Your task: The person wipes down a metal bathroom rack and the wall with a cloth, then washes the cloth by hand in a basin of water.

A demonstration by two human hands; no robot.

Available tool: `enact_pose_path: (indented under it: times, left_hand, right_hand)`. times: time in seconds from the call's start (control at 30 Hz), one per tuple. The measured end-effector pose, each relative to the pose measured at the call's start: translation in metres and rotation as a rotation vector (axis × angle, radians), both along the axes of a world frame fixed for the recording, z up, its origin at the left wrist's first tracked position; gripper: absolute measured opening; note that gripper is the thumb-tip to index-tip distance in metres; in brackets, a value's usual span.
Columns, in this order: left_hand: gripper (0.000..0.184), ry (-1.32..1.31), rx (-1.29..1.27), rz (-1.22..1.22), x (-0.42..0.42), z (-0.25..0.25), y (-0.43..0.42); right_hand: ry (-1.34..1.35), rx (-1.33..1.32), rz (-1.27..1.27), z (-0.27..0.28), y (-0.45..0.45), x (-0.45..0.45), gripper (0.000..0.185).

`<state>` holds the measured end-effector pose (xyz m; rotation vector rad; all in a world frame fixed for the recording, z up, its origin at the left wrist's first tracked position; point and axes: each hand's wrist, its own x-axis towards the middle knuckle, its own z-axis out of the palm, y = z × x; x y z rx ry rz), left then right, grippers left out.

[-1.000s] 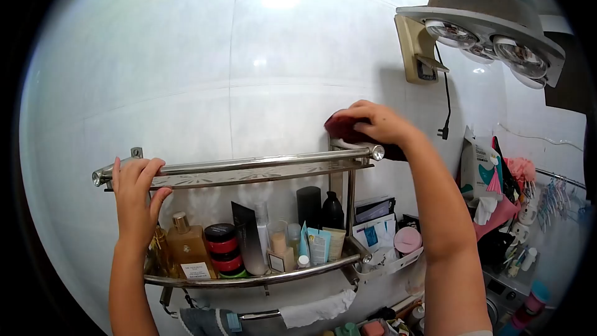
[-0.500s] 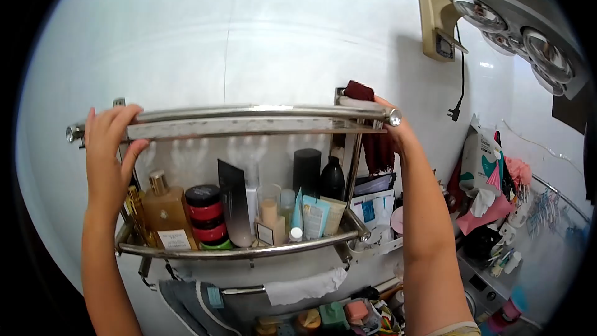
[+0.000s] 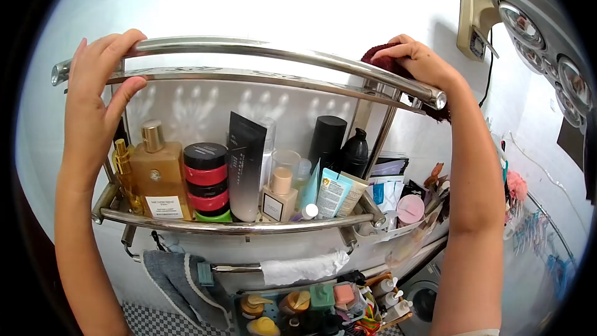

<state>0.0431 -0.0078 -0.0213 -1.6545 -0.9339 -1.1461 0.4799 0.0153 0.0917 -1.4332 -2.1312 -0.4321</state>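
My left hand (image 3: pixel 102 78) wraps the left end of the upper rail (image 3: pixel 249 46) on a metal wall rack, fingers over the bar and thumb beneath it. At the rail's right end, my right hand (image 3: pixel 426 65) grips a bunched dark red cloth (image 3: pixel 385 62); part of the cloth hangs behind the bar. Below, the lower shelf holds a large amber bottle (image 3: pixel 163 177), stacked black and pink jars (image 3: pixel 206 183), a dark grey tube (image 3: pixel 244 168), a foundation bottle (image 3: pixel 278 196), a light blue tube (image 3: pixel 333 193) and black bottles (image 3: pixel 354 152).
A grey towel (image 3: pixel 186 286) and white cloth (image 3: pixel 305 267) hang on a bar under the rack. Lower down is a crate of bottles and soaps (image 3: pixel 320 298). A heat lamp unit (image 3: pixel 528 31) is at upper right, a washing machine (image 3: pixel 426 298) at lower right.
My right hand has come from behind the rail's end to above it, bringing the red cloth up against the bar. My left hand keeps its grip; the view has shifted.
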Motion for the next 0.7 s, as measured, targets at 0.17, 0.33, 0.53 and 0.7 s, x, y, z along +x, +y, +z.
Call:
enact_pose_path:
  times: [0.17,0.33,0.53,0.7]
  left_hand:
    - [0.039,0.005,0.040,0.004,-0.001,-0.002,0.005]
    - [0.038,-0.021,0.090,-0.036,0.006,-0.001,0.002]
    - [0.038,-0.037,0.052,-0.033,0.007,-0.002,0.000]
    - [0.038,-0.052,0.077,-0.059,0.011,-0.001,-0.001]
  right_hand:
    - [0.736,-0.070,0.145,-0.040,0.011,0.028,0.034]
    - [1.372,0.010,0.282,-0.102,0.012,0.021,0.032]
    - [1.536,-0.042,0.375,-0.115,0.007,0.014,0.018]
    - [1.597,-0.212,0.455,-0.113,0.018,0.045,0.015]
